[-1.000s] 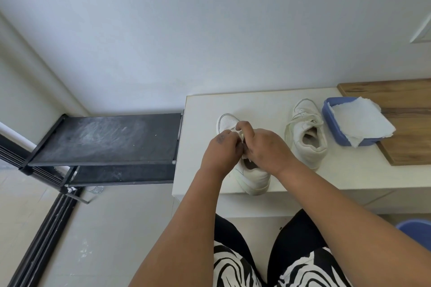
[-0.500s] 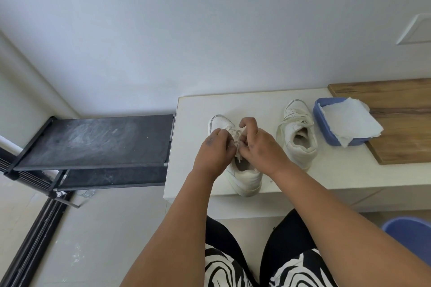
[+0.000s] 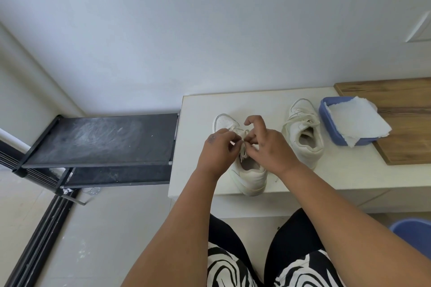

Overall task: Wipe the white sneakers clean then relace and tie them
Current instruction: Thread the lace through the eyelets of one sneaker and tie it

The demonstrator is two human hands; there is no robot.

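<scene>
Two hands meet over the tongue of the near sneaker, their fingers curled in and pinching the white lace between them. The left hand grips one strand from the left; the right hand pinches the other low down, while its forefinger and middle finger arch up loosely above the knot area. A short tail of lace hangs just below the fingers, toward the shoe's opening. The step in hand looks like tying the bow. To do it well, both strands should stay taut and even, the loops be drawn snug against the tongue, and the shoe kept flat so it does not slide toward the near edge. That sneaker sits directly beneath the fingers on the white bench, heel close to the front edge. The second sneaker stands to the right, apart from the hands, laces loose. Beyond it, a blue tray holds a white paper towel.
</scene>
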